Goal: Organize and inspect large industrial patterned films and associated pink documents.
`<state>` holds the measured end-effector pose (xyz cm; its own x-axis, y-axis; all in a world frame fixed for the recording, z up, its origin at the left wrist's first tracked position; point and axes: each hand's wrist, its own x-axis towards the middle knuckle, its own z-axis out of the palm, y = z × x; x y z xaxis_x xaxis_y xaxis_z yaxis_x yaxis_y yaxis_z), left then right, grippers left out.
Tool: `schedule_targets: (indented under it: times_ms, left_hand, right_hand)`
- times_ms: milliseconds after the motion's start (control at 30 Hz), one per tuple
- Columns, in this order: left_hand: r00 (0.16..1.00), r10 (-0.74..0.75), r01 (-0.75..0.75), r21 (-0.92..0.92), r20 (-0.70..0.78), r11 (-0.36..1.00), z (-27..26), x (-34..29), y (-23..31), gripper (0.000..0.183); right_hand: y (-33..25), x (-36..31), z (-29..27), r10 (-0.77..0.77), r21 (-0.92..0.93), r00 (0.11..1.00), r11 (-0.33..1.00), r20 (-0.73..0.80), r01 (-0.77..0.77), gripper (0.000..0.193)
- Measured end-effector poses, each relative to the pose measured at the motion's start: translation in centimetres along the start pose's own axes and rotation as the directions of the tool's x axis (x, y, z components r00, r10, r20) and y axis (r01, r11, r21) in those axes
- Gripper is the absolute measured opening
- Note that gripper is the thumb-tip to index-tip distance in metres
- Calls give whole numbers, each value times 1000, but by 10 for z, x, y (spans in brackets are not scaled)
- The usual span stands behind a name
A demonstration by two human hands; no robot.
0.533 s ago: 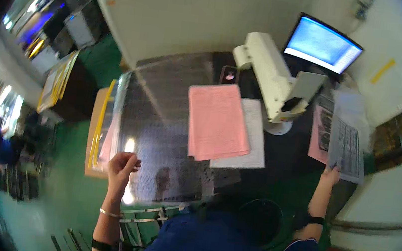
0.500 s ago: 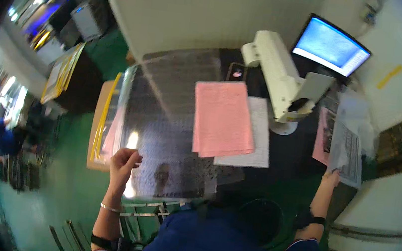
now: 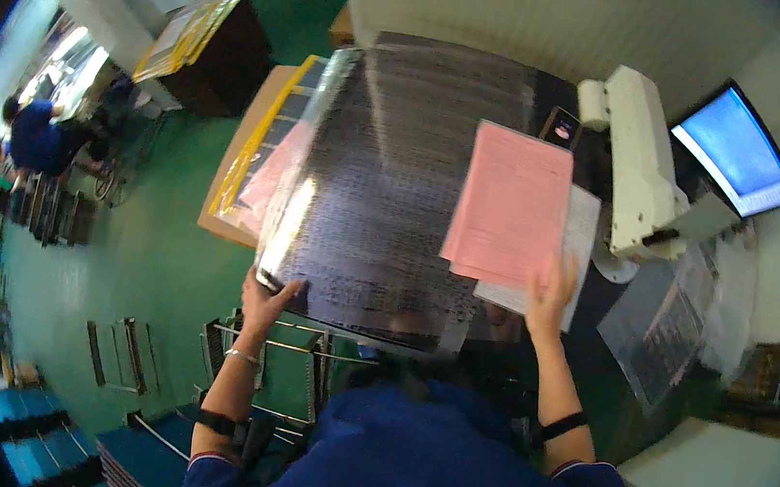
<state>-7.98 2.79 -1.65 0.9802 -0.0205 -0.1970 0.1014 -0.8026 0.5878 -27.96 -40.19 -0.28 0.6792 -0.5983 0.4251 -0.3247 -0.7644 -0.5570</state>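
Note:
My left hand (image 3: 266,304) is at the near left corner of a dark, glossy sheet (image 3: 389,175) with a shiny, film-like left edge. Its thumb lies over the top and the fingers wrap the corner. My right hand (image 3: 550,297) is open, fingers spread, over the lower right edge of the pink papers (image 3: 517,201). Whether the fingertips touch them is hard to tell. A white printed sheet (image 3: 581,230) sticks out from under the pink ones. Nothing shows in the right hand.
A pale desk device with a long arm (image 3: 641,162), a phone (image 3: 560,128) and a lit monitor (image 3: 737,150) stand to the right. Nearer lies a clear sleeve with a printed sheet (image 3: 658,320). Yellow-edged boards (image 3: 260,155) lie at left; metal frames (image 3: 298,359) stand below.
My right hand has left the sheets at the far right and come over to the pink papers. My left hand has come down onto the dark sheet's corner. The view has shifted.

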Motion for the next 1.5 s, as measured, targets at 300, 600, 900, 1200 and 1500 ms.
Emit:
schedule_targets:
  times_ms: [300, 600, 900, 1200, 1500]
  left_hand:
    - [1000, -3, 3, 44, 1, 999, -13, 23, -24, 90]
    - [930, 307, -285, 133, -203, 949, -1, 33, 36, 81]
    - [1000, -4, 9, 323, -16, 947, 18, 46, 100, 112]
    - [995, 90, -82, -138, 49, 987, 16, 97, 40, 86]
    - [997, 35, -33, -37, 63, 999, 10, 95, 47, 67]
  right_hand:
    - [-19, 3, 25, 360, -527, 773, 849, 523, -39, 49]
    - [1, -12, 18, 450, -549, 765, 822, 460, -154, 51]
    - [-58, -29, 37, 443, -481, 749, 856, 494, -189, 62]
    - [-89, -57, 33, 441, -460, 708, 869, 551, -183, 74]
    - [-27, -8, -46, 955, -446, 282, 291, 88, -847, 126]
